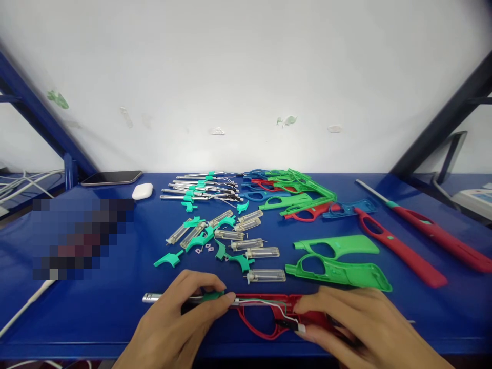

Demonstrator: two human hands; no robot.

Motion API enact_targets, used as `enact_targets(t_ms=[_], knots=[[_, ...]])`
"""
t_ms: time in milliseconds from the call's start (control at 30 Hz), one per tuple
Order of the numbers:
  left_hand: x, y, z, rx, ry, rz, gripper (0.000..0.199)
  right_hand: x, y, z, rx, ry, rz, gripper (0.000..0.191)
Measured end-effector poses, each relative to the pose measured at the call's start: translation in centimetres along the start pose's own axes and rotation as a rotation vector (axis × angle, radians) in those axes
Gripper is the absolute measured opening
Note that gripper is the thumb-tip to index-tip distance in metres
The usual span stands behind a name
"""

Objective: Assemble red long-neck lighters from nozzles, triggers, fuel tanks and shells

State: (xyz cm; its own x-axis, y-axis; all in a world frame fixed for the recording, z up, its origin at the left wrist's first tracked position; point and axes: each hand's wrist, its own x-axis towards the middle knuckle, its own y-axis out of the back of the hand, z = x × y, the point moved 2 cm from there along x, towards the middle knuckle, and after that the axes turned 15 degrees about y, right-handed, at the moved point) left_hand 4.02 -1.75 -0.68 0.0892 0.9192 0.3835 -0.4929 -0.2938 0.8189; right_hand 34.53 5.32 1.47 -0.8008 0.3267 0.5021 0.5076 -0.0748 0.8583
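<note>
Near the front edge lies a red lighter shell half (pixel 258 328), its open side up. My left hand (pixel 184 318) pinches a silver metal tube (pixel 152 298) with a green piece on it, over the shell's left end. A white wire (pixel 265 303) runs from the tube to a small black part (pixel 287 324) with a pale tip. My right hand (pixel 357 318) holds the red shell's right part, with thumb and fingers closed around it beside the black part. The hand covers much of that end.
Beyond my hands are clear fuel tanks (pixel 266 275), teal triggers (pixel 169 259), metal tube assemblies (pixel 180 197) and green shells (pixel 346 271). Red lighters (pixel 403 251) lie right. A phone (pixel 111 178), a white case (pixel 142 191) and a blurred item are left.
</note>
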Motion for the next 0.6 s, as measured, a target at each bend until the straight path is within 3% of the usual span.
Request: enact_targets(t_ms=[367, 600], knots=[[-0.4, -0.3, -0.3, -0.027, 0.047, -0.001, 0.035, -0.2, 0.0, 0.1, 0.009, -0.006, -0.014, 0.048], [1.1, 0.0, 1.1, -0.007, -0.011, 0.106, 0.036, -0.2, 0.1, 0.3, 0.005, 0.014, -0.025, 0.044]])
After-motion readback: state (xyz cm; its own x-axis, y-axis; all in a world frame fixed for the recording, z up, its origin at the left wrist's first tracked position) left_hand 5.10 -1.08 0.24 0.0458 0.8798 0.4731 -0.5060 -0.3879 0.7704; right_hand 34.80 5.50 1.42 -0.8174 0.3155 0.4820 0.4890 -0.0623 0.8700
